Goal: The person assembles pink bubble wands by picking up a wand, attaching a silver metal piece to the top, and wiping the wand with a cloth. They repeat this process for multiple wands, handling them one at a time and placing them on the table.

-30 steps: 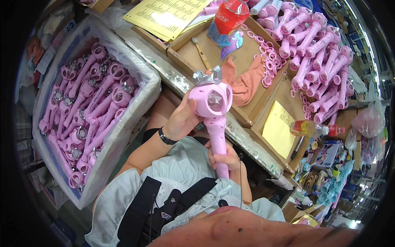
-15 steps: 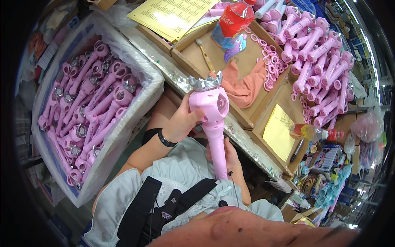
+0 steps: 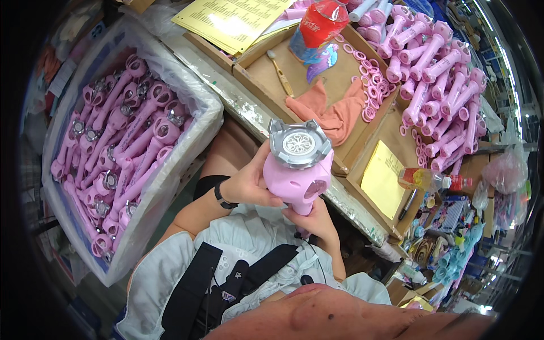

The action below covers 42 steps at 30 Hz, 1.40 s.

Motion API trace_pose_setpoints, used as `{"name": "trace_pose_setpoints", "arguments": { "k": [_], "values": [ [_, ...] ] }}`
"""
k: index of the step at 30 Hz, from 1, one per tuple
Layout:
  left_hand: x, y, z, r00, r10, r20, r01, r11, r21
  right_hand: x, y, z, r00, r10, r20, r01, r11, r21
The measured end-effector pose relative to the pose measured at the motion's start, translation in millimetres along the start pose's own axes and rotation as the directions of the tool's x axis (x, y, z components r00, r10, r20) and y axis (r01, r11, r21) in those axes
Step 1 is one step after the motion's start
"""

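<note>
A pink toy wand [image 3: 288, 174] with a silver crown-like cap [image 3: 298, 145] is held over my lap, its capped top facing up toward the head view. My left hand [image 3: 249, 180], with a black band at the wrist, is closed around the left side of the wand's rounded head. Lower down, my right hand [image 3: 318, 220] grips the handle just below that head. Most of the handle is hidden beneath the head and my fingers. Dark oval windows show in the head's side.
To the left stands a lined bin [image 3: 212, 113] full of similar wands. A cardboard tray [image 3: 255, 71] holds an orange cloth [image 3: 334, 113], a brush [image 3: 280, 73], a red-labelled bottle [image 3: 318, 28] and pink rings [image 3: 371, 85]. Pink handles [image 3: 436, 68] are piled far right, beyond yellow paper [image 3: 381, 181].
The wand has tipped so its silver cap now faces up instead of showing side-on. My right hand has moved up the handle toward the head.
</note>
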State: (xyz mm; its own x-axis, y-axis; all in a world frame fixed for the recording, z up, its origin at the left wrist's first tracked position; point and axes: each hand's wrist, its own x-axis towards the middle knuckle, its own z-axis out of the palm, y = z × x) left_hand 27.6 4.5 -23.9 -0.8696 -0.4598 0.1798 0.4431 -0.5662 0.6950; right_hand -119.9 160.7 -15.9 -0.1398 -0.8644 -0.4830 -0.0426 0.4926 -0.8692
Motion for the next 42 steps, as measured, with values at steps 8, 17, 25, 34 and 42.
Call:
{"name": "trace_pose_setpoints", "arguments": {
  "k": [8,17,25,34,42],
  "values": [
    [0.7,29.2,21.9,0.987,-0.020,-0.158,0.066,0.955,0.291,6.6,3.1,26.4,0.900,-0.207,-0.383,0.105,0.957,-0.271],
    [5.2,22.3,13.0,0.977,-0.006,-0.212,0.054,0.974,0.220,6.1,2.7,30.6,0.856,-0.250,-0.453,0.066,0.921,-0.385],
    [3.2,19.1,2.9,0.948,-0.051,-0.314,0.085,0.992,0.094,6.2,-1.9,30.8,0.855,-0.294,-0.427,0.061,0.875,-0.480],
    [4.5,9.7,-6.5,0.925,-0.098,-0.368,0.095,0.995,-0.026,6.3,-2.8,29.1,0.877,-0.279,-0.391,0.042,0.856,-0.515],
    [7.4,2.1,-16.5,0.955,0.007,-0.296,-0.050,0.989,-0.139,2.0,-13.4,28.1,0.917,-0.249,-0.310,0.065,0.862,-0.503]
  ]
}}
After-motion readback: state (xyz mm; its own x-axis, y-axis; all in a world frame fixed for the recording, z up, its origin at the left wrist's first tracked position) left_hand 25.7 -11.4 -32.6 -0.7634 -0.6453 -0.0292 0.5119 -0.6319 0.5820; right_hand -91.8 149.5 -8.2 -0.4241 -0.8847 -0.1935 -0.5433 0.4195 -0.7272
